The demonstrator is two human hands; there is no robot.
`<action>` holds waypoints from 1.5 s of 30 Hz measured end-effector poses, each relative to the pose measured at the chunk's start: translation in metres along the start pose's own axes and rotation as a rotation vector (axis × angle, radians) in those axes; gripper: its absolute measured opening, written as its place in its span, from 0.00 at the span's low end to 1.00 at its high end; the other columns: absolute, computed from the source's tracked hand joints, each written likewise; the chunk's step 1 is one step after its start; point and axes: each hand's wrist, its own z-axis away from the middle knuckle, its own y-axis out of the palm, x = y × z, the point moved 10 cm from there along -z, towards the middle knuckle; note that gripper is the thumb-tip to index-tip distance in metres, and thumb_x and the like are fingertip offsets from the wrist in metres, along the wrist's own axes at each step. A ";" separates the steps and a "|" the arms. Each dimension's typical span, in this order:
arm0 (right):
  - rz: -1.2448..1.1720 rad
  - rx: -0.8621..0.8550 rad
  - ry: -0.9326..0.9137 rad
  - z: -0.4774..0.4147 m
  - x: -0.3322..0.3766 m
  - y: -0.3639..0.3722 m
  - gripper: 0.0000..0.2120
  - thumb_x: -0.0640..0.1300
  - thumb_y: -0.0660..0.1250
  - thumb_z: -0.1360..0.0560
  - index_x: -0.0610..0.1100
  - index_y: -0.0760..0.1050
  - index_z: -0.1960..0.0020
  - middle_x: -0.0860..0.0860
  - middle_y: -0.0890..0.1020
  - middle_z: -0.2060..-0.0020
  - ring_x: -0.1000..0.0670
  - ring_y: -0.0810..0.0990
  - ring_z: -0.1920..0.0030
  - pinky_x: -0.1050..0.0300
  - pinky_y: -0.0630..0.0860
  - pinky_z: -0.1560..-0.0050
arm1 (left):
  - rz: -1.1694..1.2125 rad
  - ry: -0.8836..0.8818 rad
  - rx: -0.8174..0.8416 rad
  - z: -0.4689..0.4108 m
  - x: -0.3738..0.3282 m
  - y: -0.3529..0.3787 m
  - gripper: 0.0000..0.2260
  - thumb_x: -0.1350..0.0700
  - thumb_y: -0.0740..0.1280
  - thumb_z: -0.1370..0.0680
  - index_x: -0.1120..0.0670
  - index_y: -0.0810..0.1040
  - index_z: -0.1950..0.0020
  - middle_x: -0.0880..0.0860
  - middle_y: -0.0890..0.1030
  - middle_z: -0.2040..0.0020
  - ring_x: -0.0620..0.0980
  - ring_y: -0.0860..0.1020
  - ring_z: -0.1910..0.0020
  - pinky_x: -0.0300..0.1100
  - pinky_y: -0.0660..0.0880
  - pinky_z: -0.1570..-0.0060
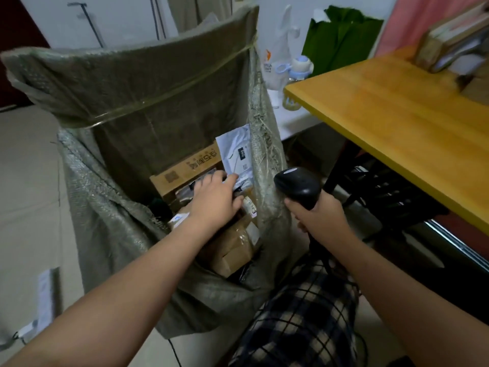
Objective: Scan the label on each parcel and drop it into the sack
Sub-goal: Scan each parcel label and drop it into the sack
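Observation:
A large grey-green woven sack [111, 213] stands open in front of me, holding several parcels. My left hand [215, 198] reaches down into it, fingers pinched on the lower edge of a pale grey plastic mailer [236, 152] that leans against the sack's right wall. Behind the mailer lies a brown cardboard box [185, 170] with printed characters. Below my wrist sit taped brown parcels [232, 247]. My right hand [317, 221] is just outside the sack's right side, gripping a black handheld barcode scanner [297, 184] with its head pointing up and left.
A yellow wooden table [397, 120] juts in from the right with stacked boxes [455, 35] at its far end. Beyond it are a baby bottle [299, 67] and a green bag [341, 41]. My checked trousers [304, 313] are below. Pale floor lies left.

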 end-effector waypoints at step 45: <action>-0.767 -0.575 0.300 -0.241 -0.141 -0.484 0.25 0.64 0.67 0.29 0.49 0.76 0.39 0.50 0.81 0.48 0.48 0.76 0.43 0.49 0.68 0.35 | 1.266 0.085 0.616 -0.364 -0.556 -0.020 0.21 0.35 0.59 0.24 0.46 0.67 0.37 0.51 0.76 0.46 0.51 0.74 0.51 0.45 0.71 0.56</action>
